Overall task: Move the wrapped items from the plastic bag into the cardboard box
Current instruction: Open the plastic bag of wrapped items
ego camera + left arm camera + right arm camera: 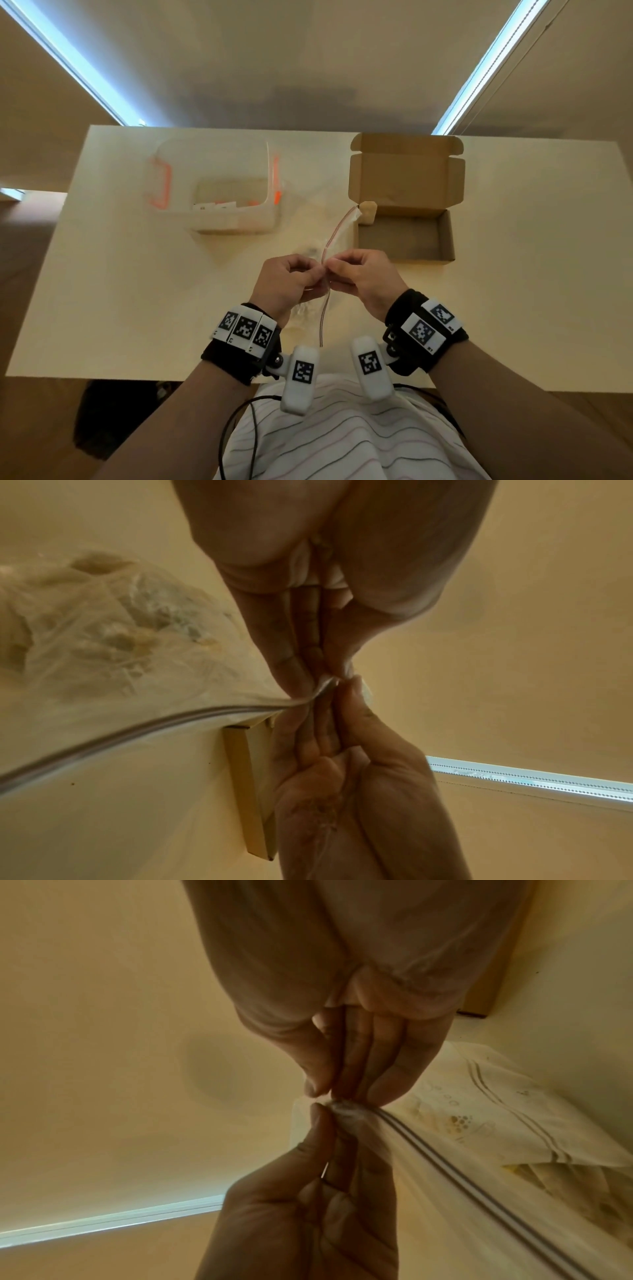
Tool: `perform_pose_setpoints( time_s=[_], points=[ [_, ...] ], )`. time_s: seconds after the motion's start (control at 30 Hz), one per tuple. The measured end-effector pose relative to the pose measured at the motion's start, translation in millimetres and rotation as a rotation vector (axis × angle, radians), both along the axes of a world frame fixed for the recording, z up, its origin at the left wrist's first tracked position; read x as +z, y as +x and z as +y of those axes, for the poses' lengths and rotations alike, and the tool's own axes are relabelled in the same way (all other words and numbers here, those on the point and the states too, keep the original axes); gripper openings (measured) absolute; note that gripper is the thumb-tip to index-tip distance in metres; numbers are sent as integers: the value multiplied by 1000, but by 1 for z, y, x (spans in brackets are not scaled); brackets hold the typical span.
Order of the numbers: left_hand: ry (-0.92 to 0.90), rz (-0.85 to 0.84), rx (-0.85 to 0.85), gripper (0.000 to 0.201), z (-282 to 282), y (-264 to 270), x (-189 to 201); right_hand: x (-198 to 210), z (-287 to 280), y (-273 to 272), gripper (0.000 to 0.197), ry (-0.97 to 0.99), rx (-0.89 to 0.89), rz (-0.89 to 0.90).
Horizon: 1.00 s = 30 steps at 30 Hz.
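Both hands (325, 277) on blurred plastic bag (318, 240)

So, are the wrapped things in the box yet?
Not yet. The open brown cardboard box looks empty. Both hands, left hand and right hand, pinch the zip strip of the clear plastic bag, apparently pulling it open. The wrapped items inside remain to be moved.

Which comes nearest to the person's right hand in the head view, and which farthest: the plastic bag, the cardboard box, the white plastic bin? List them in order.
From the right hand:
1. Plastic bag: pinched at its zip edge by this hand and the left hand.
2. Cardboard box: open, just beyond the hand, slightly right.
3. White plastic bin: far left of the table, past the bag.
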<state>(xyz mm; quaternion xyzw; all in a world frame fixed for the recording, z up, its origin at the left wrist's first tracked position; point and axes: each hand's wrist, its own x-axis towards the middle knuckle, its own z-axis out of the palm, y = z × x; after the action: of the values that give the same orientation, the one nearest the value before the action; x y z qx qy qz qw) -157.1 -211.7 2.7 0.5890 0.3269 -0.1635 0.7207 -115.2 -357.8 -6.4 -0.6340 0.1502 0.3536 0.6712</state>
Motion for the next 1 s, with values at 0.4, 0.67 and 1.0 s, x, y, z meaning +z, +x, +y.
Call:
perform_pose_setpoints(
  time_s=[0.4,0.67,1.0],
  points=[
    [307,-179,-214,14,1,2,-1,7,-5,3,10,-44,53,-38],
    [447,-197,-200,12,-7,2,1,4,-8,-1,8,-68,34,-32],
    [437,-112,30,11,19,3,-13,-1,-22,-4,13,-259,7,-79]
  ],
)
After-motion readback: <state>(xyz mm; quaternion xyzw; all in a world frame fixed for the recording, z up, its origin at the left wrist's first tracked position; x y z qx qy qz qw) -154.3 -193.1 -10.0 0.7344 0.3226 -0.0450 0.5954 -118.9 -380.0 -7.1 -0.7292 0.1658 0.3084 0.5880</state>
